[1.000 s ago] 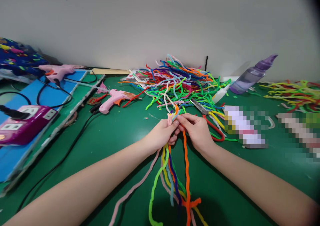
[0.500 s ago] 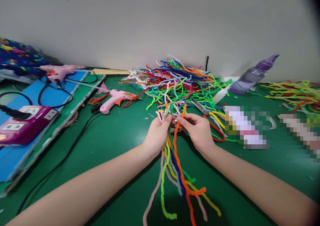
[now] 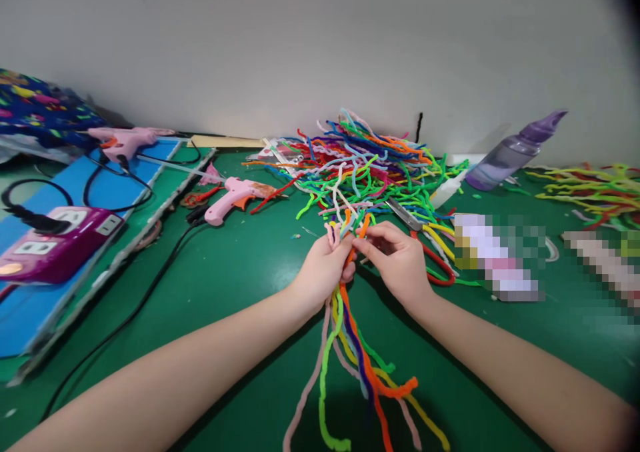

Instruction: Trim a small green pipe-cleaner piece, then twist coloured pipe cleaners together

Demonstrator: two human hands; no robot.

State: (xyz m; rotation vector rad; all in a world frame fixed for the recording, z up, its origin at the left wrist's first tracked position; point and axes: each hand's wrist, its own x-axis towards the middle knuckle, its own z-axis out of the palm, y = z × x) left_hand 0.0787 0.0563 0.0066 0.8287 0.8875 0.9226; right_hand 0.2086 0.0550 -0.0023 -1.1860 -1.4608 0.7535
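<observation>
A bundle of colourful pipe cleaners (image 3: 359, 345) is clasped in my left hand (image 3: 327, 265), its long tails hanging toward me in pink, green, yellow, purple and orange. Short ends of the bundle stick up above my left thumb. Close against it, my right hand (image 3: 400, 259) pinches the top of an orange pipe cleaner (image 3: 365, 225), thumb and forefinger meeting at the bundle. My right fingertips are partly hidden. Just beyond both hands lies a large heap of loose pipe cleaners (image 3: 370, 165). Scissors (image 3: 435, 265) with a red and yellow handle rest right of my right hand.
On the left are a pink glue gun (image 3: 235, 197), a second pink glue gun (image 3: 125, 144) and a purple power strip (image 3: 65, 242) on a blue board. A purple bottle (image 3: 505, 159), a white glue bottle (image 3: 447, 191) and more pipe cleaners (image 3: 595, 192) stand or lie right.
The orange pipe cleaner that hung apart between my hands now lies in with the bundle in my left hand. My hands have drawn closer together. The view has shifted slightly.
</observation>
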